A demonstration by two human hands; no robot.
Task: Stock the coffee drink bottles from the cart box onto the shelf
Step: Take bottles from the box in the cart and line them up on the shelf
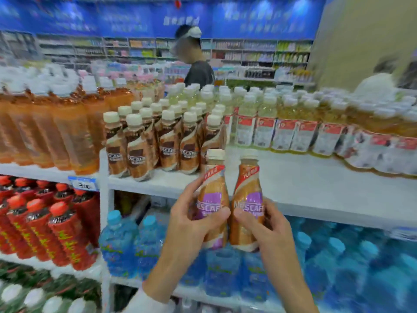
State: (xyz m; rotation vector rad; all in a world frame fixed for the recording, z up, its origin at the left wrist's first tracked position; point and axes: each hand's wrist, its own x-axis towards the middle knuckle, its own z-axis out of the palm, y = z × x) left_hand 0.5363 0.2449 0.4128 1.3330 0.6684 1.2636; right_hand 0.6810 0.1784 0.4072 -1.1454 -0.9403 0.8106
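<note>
Here, the left hand's (191, 220) fingers (216, 216) were curled round the left coffee bottle (213, 188), thumb across the purple label and the other fingers wrapped behind. The right hand's (268, 227) fingers (242, 216) gripped the right coffee bottle (248, 190) the same way. Both bottles stood upright with cream caps on top, held side by side in the air, their lower bodies touching or very nearly so, just in front of the edge of the white shelf (293, 181). A white sleeve (146, 301) showed at the left wrist, at six o'clock in the view. On the shelf at eleven o'clock from the hands stood a block of brown-labelled coffee bottles (144, 143), several rows deep, the nearest close to the left bottle's cap. The shelf board at two o'clock from the hands was bare up to a line of pale yellow drink bottles (266, 123) that ran away towards three o'clock. At nine to ten o'clock stood tall orange tea bottles (67, 132), with a blue price tag (83, 182) on the shelf edge below them. Lower down, red-labelled bottles (56, 229) filled the shelf at eight o'clock, and blue water bottles (121, 240) sat beneath and to either side of the hands. At twelve o'clock, well beyond the shelf, another person (198, 68) in a dark shirt stood before blurred aisles.
</note>
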